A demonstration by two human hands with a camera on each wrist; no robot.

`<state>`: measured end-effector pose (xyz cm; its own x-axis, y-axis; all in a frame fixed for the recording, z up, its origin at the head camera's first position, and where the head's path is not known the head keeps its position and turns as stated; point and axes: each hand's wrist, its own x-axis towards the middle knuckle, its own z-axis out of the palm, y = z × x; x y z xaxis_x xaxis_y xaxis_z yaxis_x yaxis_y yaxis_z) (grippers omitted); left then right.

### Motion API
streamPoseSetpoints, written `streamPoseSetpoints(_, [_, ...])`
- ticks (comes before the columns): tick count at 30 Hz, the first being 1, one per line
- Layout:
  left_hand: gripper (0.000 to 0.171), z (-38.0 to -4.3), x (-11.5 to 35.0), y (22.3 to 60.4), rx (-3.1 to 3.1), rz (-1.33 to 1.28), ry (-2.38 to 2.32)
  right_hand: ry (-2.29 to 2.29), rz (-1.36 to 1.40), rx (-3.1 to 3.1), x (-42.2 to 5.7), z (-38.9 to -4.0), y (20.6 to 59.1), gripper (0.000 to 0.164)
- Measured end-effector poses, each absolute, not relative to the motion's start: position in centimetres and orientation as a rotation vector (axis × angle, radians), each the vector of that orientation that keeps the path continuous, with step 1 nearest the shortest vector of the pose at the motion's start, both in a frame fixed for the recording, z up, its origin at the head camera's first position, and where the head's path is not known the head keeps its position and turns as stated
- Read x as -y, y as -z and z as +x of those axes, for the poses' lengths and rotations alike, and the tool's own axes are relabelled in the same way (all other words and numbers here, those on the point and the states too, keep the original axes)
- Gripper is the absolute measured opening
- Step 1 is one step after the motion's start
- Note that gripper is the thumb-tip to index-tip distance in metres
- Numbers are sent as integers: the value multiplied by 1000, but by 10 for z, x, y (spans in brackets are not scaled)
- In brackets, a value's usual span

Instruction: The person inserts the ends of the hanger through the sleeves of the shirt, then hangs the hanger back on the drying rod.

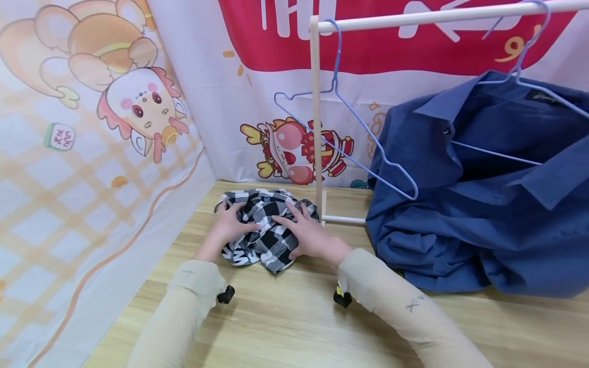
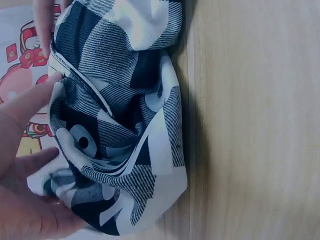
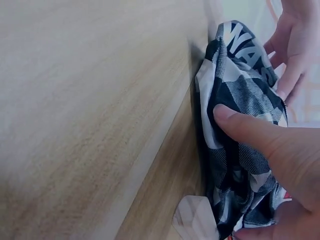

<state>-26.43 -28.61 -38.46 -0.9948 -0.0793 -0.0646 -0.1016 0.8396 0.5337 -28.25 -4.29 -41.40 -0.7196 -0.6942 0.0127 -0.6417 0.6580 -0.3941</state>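
A crumpled black-and-white checked garment [image 1: 271, 245] with pale printed letters lies bunched on the wooden tabletop. On its left side rests my left hand [image 1: 227, 224], fingers spread and thumb laid across the cloth. My right hand [image 1: 313, 236] touches the right side, fingers also spread over the fabric. In the left wrist view, the left thumb [image 2: 30, 102] meets a folded edge of the checked cloth [image 2: 110, 75]. The right wrist view has the right thumb [image 3: 245, 125] pressing on the garment [image 3: 250, 100] below the lettering; some of that hand's fingers are hidden behind it.
Just behind my right hand stands a clothes rack's wooden post [image 1: 316, 117]. A bare blue hanger [image 1: 375, 145] hangs from its white rail [image 1: 414, 19]. Farther right, a dark blue shirt [image 1: 414, 220] hangs on another hanger [image 1: 517, 71]. Printed cloth walls [image 1: 193, 102] enclose the left and back.
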Motion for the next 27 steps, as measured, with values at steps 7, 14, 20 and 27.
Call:
streamPoseSetpoints(7, [101, -263, 278, 390, -2940, 193, -759, 570, -1091, -2674, 45, -285, 418, 100])
streamPoseSetpoints(14, [106, -262, 267, 394, -2889, 178, -591, 536, -1109, -2691, 49, -286, 416, 90])
streamPoseSetpoints(20, [104, -268, 265, 398, -2881, 122, -552, 489, -1148, -2743, 52, -288, 419, 82])
streamPoseSetpoints(27, [92, -273, 264, 399, -2918, 183, -508, 528, -1163, -2794, 57, -291, 423, 70])
